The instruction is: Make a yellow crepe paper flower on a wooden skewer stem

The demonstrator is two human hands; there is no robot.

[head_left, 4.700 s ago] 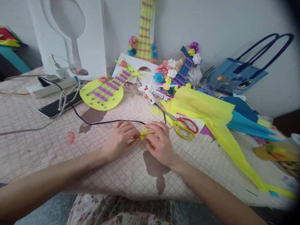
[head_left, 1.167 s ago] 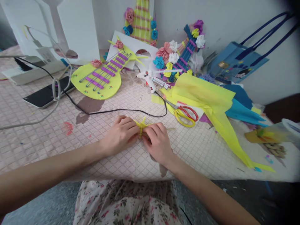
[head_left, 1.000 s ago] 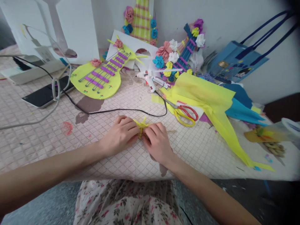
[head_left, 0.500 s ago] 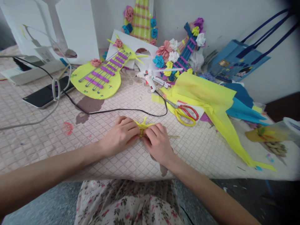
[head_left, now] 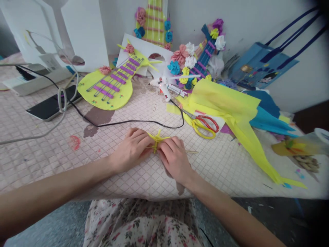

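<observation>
Looks like fiddly shaping, left hand (head_left: 133, 148) and right hand (head_left: 175, 157) pinching yellow strips (head_left: 156, 139) mid-frame near a thin stick (head_left: 192, 152), next bit probably needs steadiness.

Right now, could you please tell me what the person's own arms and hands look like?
The left hand and right hand are bare, with no gloves, rings or watch to be seen. The left forearm and right forearm show no sleeves.

We have a small yellow piece, its thin strips splayed, near centre; our thin pale stick (head_left: 192, 152) points right
</observation>
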